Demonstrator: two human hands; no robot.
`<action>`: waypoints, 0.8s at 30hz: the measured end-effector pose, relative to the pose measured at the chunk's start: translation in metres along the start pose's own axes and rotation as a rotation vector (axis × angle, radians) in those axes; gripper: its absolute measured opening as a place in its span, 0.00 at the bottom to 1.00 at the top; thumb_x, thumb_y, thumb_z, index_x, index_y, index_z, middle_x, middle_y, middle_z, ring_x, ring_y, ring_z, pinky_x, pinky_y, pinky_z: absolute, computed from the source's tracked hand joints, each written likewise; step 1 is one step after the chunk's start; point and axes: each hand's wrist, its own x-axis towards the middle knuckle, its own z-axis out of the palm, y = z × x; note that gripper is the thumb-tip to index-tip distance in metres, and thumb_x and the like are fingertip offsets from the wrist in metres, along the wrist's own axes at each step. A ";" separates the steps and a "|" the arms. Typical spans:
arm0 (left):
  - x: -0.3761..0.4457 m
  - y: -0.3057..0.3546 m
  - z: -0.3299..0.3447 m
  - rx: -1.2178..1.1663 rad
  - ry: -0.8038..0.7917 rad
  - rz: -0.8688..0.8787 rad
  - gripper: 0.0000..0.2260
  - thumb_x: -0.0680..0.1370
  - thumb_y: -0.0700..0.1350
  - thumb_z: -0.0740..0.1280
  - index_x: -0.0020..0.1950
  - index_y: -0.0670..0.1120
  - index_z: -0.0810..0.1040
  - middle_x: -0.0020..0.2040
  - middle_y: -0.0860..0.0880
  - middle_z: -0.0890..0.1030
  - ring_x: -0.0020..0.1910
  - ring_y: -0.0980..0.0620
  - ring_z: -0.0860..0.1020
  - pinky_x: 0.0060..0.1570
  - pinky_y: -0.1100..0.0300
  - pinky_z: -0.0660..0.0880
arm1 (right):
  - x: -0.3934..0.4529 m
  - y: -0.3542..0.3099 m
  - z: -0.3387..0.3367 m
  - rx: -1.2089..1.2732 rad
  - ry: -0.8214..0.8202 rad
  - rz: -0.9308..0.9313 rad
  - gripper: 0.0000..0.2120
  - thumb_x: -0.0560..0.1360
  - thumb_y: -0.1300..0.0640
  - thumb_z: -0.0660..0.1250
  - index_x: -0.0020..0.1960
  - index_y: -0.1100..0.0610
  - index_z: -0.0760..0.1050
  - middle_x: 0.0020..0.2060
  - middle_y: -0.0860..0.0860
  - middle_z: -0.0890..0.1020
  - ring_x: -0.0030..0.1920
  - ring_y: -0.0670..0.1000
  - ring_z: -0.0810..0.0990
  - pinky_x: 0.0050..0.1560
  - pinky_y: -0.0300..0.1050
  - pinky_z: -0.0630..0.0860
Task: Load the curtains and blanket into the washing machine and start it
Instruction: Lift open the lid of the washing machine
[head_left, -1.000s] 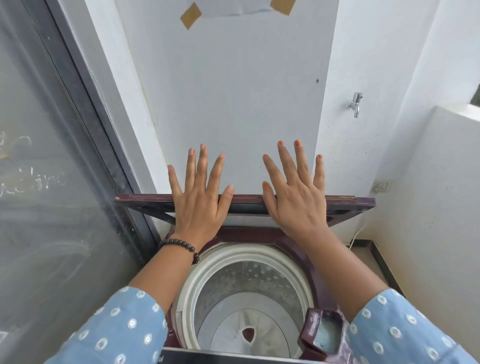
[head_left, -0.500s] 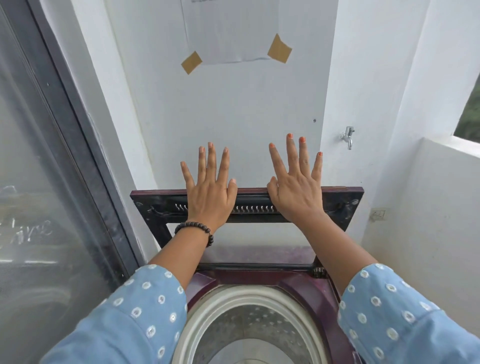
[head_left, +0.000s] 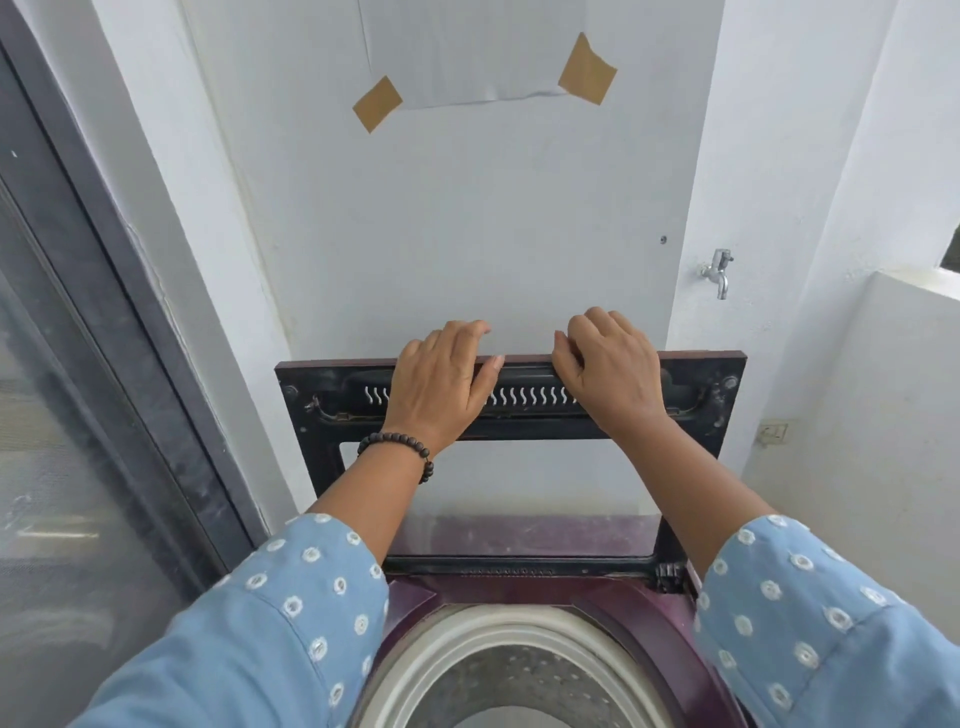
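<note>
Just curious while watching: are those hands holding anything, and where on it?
Yes. Both the left hand and right hand grip the washing machine's raised lid at its top edge, fingers curled over it.

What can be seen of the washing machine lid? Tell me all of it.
The lid stands raised, nearly upright, against the white wall behind the machine. Its frame is dark maroon at the edge and blackish on the underside facing the camera, with a row of small white wavy marks along the top bar and a clear, glass-like window below. A hinge shows at its lower right. The left hand and right hand both rest on the top bar, fingers curled over its upper edge.
</note>
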 end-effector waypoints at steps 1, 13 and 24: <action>0.001 -0.004 0.004 -0.011 -0.003 0.025 0.19 0.81 0.56 0.54 0.59 0.44 0.75 0.51 0.48 0.80 0.45 0.46 0.79 0.44 0.52 0.72 | 0.001 0.002 0.006 0.001 0.005 0.001 0.15 0.78 0.54 0.58 0.34 0.58 0.67 0.31 0.53 0.72 0.33 0.55 0.69 0.33 0.44 0.61; 0.001 -0.009 0.041 -0.060 0.076 -0.044 0.14 0.80 0.48 0.61 0.58 0.43 0.80 0.50 0.45 0.79 0.48 0.44 0.78 0.52 0.49 0.74 | -0.007 0.014 0.040 0.000 -0.031 0.063 0.12 0.79 0.58 0.63 0.39 0.63 0.75 0.41 0.58 0.75 0.39 0.59 0.72 0.41 0.48 0.66; 0.004 -0.008 0.053 -0.097 -0.125 -0.107 0.18 0.81 0.43 0.65 0.70 0.38 0.73 0.64 0.41 0.76 0.66 0.40 0.73 0.73 0.46 0.62 | -0.003 0.011 0.043 -0.020 -0.214 0.040 0.06 0.76 0.63 0.62 0.49 0.66 0.74 0.44 0.60 0.75 0.41 0.60 0.73 0.43 0.53 0.71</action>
